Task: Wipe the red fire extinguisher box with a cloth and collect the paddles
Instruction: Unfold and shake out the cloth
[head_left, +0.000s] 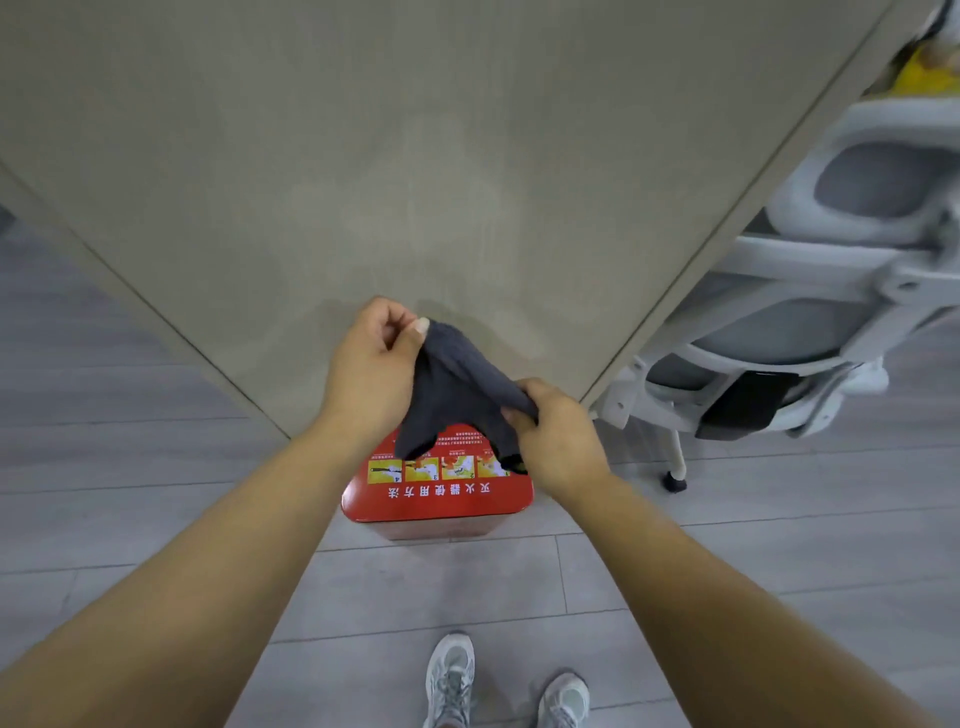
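Cloth pinched at edges by left hand, right hand, over red box at pillar corner.

Looks like an office. Ergonomic mesh office chair w/ white frame & castor at right, grey wood-look plank floor, plain beige wall panel w/ straight seams either side. Red fire extinguisher box (usage pictograms on its lid) stands on the floor against the panel: std workplace safety kit.
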